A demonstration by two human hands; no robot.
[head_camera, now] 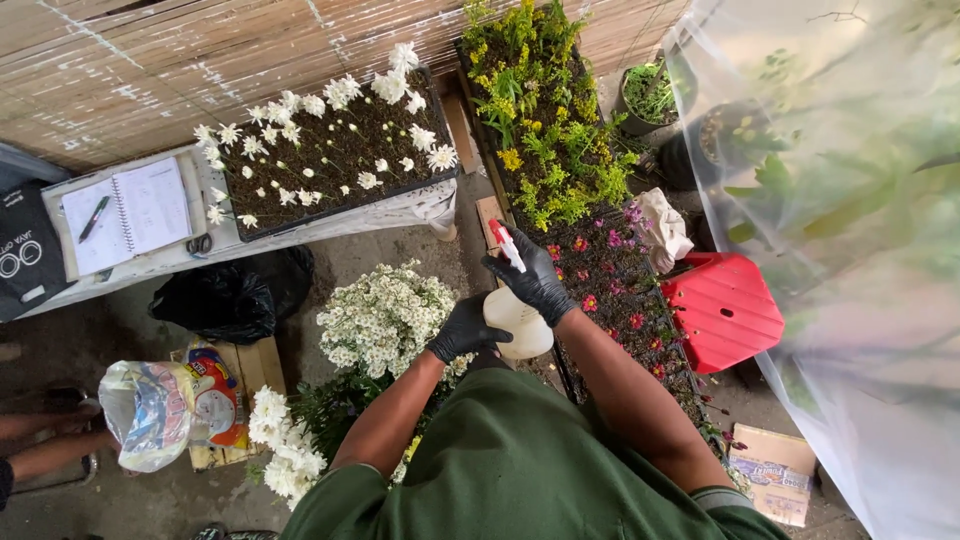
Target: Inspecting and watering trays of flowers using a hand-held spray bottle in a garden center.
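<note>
Both my hands wear black gloves. My right hand [535,280] grips the red-and-white trigger head of a white spray bottle [517,322], fingers wrapped over the top. My left hand [463,328] holds the bottle's body from the left side. The bottle is held over the edge of a tray of small pink and red flowers [612,290]. Just left of my hands stands a dense bunch of small white flowers [385,315].
A tray of white daisies [330,150] sits on a table with an open notebook and pen [125,212]. Yellow flowers [545,130] fill the far bed. Around me are a red plastic stool [725,308], a black bag [225,300], a printed bag [160,410] and clear sheeting [860,250].
</note>
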